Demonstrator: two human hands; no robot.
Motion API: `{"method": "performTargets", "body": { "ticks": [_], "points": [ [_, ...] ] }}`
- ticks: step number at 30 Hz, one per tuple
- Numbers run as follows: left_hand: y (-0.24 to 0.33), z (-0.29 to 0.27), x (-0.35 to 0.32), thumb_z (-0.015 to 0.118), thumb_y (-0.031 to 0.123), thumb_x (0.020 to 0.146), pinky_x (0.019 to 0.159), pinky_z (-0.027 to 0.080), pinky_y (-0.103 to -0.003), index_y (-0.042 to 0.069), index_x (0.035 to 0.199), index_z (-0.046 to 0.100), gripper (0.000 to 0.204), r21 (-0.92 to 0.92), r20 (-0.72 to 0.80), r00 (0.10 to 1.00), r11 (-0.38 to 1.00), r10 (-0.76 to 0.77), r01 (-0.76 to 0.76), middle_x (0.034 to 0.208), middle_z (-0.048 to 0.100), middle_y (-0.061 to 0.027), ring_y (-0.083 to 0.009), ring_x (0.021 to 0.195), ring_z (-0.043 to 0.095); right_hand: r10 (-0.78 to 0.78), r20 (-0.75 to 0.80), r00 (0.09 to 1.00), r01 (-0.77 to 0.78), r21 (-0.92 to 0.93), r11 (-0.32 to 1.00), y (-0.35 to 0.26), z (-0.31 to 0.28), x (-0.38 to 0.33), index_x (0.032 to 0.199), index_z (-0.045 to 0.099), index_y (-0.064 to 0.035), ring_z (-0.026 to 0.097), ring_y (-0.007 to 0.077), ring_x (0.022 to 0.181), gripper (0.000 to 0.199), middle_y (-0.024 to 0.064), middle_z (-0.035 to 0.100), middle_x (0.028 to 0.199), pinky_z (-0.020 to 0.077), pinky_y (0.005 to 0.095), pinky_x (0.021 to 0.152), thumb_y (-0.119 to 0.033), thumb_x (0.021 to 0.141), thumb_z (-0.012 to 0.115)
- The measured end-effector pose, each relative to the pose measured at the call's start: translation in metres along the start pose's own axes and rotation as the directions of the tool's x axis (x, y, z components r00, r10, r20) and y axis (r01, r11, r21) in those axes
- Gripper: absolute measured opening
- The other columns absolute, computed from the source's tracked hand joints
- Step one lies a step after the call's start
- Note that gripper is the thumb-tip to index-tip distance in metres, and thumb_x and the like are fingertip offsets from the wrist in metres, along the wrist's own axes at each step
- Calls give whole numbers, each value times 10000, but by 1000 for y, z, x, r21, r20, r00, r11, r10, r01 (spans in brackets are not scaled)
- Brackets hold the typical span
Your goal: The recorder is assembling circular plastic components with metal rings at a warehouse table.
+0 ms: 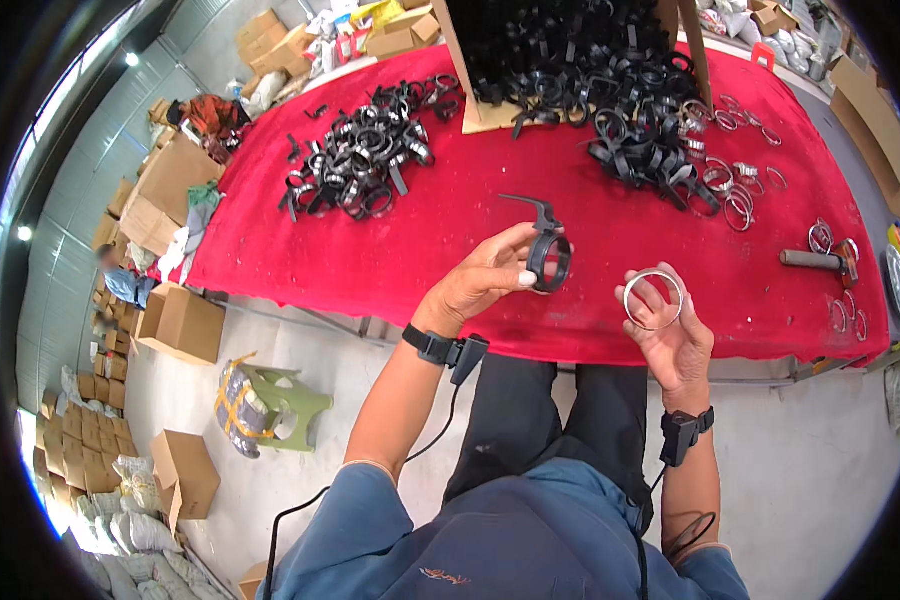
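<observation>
To your left, brown cardboard boxes stand on the grey concrete floor beside a green plastic stool. The red-covered table spreads ahead of you, with a heap of black clamps lying loose on it. Your left hand pinches a black ring clamp between thumb and fingers, just above the table's near edge. Your right hand holds a bare metal ring at its fingertips. Farther back, a tipped cardboard box spills more black clamps; silver rings lie scattered at its right.
</observation>
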State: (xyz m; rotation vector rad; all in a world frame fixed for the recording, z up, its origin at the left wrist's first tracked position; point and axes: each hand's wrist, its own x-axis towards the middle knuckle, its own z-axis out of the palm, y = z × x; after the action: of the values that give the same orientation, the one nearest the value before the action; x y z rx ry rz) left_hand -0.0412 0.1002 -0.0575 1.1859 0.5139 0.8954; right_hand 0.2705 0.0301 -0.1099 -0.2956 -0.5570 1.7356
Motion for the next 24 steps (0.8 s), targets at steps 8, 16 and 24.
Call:
{"method": "performTargets", "body": {
  "ticks": [8,16,24],
  "points": [
    [15,67,-42,814,132,825,739,660,-354,-2,1642,313,968,10,-44,998,999,-42,42,1512,552,-278,-342,977,789,76,226,971,-132,241,961,2,33,-25,1671,343,-119,441,519,1508,890,335,349,1669,594,509,1057,-366,949,802],
    [8,82,-54,833,199,917,783,666,-346,2,1619,334,884,-179,-95,995,984,-27,9,1454,554,-206,-319,1024,785,91,235,968,-147,233,961,-5,42,-44,1674,360,-166,413,538,1519,914,332,343,1675,575,547,1083,-302,907,839],
    [9,84,-68,837,323,941,882,614,-368,-6,1615,366,885,-18,-54,998,999,31,-32,1435,569,-157,-226,1154,679,23,404,914,50,-171,984,-8,54,-48,1553,555,-167,439,517,1510,800,340,418,1634,495,579,1165,-118,819,868]
  ]
}}
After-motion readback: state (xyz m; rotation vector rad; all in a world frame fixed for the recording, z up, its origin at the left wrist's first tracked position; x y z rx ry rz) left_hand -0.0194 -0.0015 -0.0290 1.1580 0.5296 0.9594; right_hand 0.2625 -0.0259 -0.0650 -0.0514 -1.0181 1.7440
